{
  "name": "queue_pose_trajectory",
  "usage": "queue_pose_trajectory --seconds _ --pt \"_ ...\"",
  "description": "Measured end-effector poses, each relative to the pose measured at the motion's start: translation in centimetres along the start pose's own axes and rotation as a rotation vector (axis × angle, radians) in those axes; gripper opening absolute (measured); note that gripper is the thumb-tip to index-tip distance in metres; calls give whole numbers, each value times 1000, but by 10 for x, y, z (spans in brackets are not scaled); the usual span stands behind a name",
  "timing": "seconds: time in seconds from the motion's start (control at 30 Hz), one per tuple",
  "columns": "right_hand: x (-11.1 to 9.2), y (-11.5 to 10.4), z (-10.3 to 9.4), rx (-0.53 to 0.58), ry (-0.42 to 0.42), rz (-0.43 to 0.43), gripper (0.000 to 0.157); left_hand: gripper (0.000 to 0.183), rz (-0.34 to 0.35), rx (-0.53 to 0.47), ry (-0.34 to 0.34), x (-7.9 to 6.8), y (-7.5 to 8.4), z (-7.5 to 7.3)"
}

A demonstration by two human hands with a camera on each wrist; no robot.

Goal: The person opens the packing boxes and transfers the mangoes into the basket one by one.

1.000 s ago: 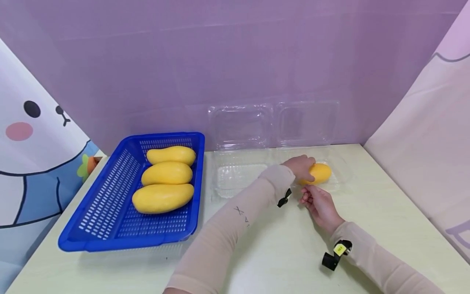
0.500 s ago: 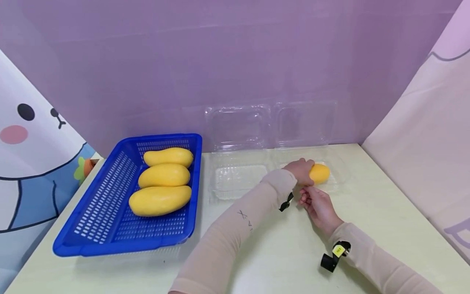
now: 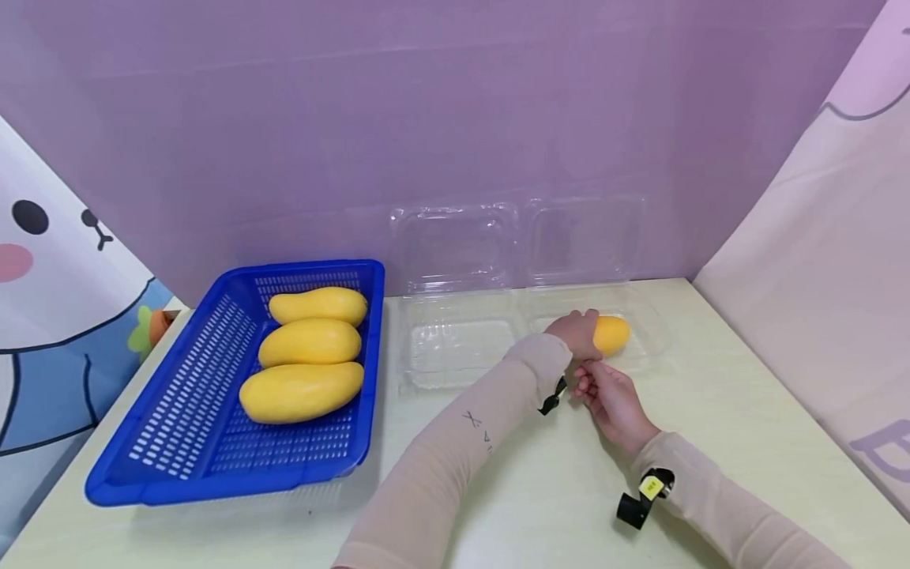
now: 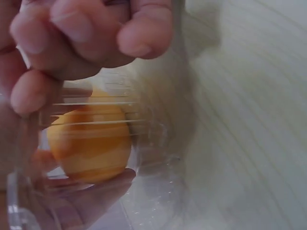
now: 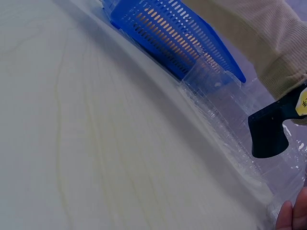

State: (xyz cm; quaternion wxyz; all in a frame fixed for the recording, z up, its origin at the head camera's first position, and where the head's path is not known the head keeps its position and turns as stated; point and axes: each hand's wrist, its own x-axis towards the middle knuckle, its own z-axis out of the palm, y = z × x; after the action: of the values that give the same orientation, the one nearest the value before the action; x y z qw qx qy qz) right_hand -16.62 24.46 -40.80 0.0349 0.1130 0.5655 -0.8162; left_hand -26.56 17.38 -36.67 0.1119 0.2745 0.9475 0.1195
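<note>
In the head view my left hand (image 3: pixel 574 333) grips the left end of a yellow mango (image 3: pixel 613 335) lying in the base of a clear clamshell container (image 3: pixel 648 332). Its lid stands raised at the back. The left wrist view shows the mango (image 4: pixel 91 148) through the container's clear wall, with fingers around it. My right hand (image 3: pixel 618 405), fingers curled, pinches at the container's front rim just below the left hand. At the top of the left wrist view its fingertips (image 4: pixel 136 40) overlap the rim. Only a few fingertips (image 5: pixel 285 215) show in the right wrist view.
A second clear container (image 3: pixel 462 353) stands to the left, lid (image 3: pixel 458 245) raised against the purple cloth (image 3: pixel 455 103). Further left, a blue basket (image 3: pixel 121 442) holds three mangoes (image 3: pixel 302 391). Black camera mounts (image 3: pixel 640 502) sit on both wrists.
The whole head view has shifted slightly left. The yellow strip of mango that showed under my left hand is now covered. My right hand keeps its place at the container's front.
</note>
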Motion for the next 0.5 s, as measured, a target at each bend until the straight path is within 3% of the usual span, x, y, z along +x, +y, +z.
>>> queue_pose_trajectory --seconds 0.23,0.5 --pt "-1 0 1 -8 3 2 39 71 4 -11 62 0 -4 4" --pt "0 1 0 -17 5 -10 39 68 50 -4 106 13 -9 11"
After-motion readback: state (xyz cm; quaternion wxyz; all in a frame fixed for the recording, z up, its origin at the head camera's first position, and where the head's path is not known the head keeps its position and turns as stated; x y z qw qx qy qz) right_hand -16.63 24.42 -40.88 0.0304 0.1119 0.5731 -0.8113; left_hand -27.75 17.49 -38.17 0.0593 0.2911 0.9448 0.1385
